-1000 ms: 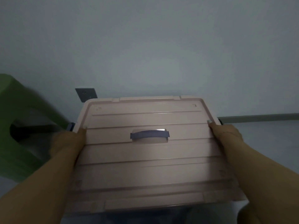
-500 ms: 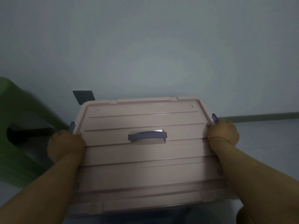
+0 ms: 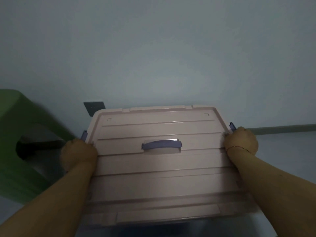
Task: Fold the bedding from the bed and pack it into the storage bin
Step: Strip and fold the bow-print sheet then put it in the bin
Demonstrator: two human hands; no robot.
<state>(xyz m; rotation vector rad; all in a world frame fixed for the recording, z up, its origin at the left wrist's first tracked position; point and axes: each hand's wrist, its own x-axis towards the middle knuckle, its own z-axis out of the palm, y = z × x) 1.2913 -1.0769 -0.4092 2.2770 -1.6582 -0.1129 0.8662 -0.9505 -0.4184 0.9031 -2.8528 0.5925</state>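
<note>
Storage bin [image 3: 171, 226]: directly below me, pink lid [image 3: 159, 171] seated on top, purple handle [image 3: 161, 144] at lid centre.
Left hand [image 3: 77, 153]: my fingers curled over the lid's left edge, beside the left latch [image 3: 84, 135].
Right hand [image 3: 242, 141]: fingers curled over the right edge, touching the right latch [image 3: 232, 126].
Surroundings: green stool [image 3: 20, 134] at left; wall socket [image 3: 94, 107] behind the bin.

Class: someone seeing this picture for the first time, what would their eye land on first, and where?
A pink bin lid with a purple handle fills the centre. The left hand and right hand sit at its side edges by purple latches. A green stool stands far left.
</note>
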